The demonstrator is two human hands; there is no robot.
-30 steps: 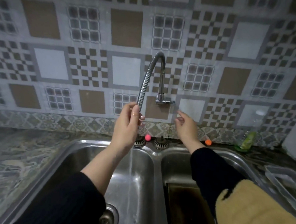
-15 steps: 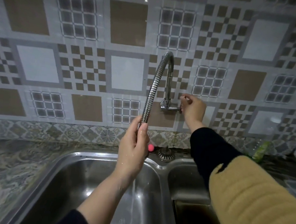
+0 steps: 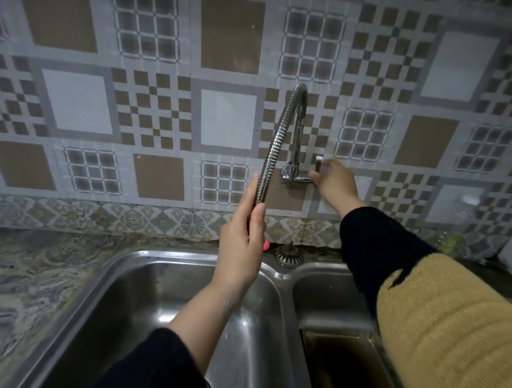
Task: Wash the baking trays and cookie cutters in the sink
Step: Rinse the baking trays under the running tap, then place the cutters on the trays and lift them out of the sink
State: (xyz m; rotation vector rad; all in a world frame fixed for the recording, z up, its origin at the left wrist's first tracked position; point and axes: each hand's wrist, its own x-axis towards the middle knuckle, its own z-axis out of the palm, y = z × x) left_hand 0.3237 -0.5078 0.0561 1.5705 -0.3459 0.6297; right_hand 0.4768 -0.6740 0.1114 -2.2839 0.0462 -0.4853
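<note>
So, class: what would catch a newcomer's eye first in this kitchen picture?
The curved flexible faucet hose at centre, gripped near its tip by the left hand. Beside it, the right hand holds the tap handle on the patterned tile wall, above a steel double sink.

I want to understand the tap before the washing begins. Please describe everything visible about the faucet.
The faucet is shiny chrome-looking metal, mounted on the tiled wall above the double sink. A smooth tube rises from its base, bends over, and comes down as a ribbed flexible hose toward the left basin. The left hand holds the hose's lower end, hiding the outlet. The right hand grips the handle on the faucet's right side. No water stream is clearly visible.
</note>
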